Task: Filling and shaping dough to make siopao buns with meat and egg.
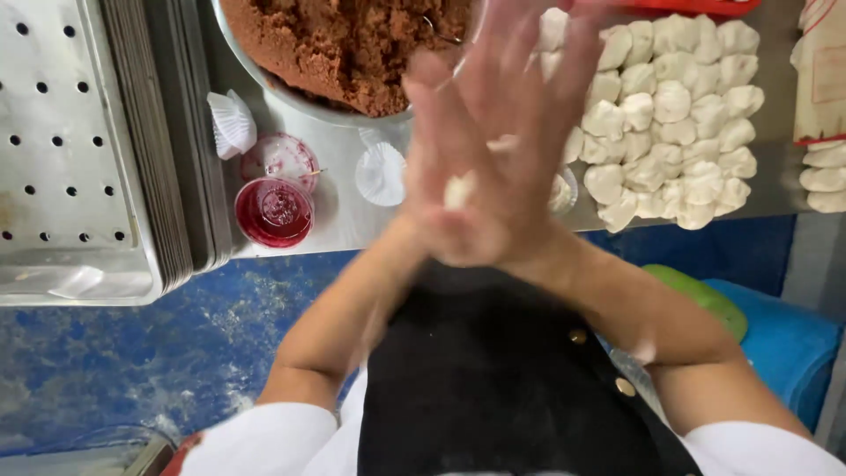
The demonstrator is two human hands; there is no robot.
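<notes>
My left hand (445,163) and my right hand (529,115) are pressed palm to palm above the steel table, both blurred by motion. A small piece of white dough (458,189) shows between the palms. A heap of white dough pieces (670,115) lies just right of the hands. Behind them stands a metal bowl (264,75) of brown crumbly filling (344,44).
Stacked perforated metal trays (79,150) fill the left. A red-tinted cup (274,211), its lid (282,159) and white paper liners (381,173) sit on the steel table (344,220). More dough (824,176) is at the right edge. Below are a blue floor (132,353) and a blue bin (784,344).
</notes>
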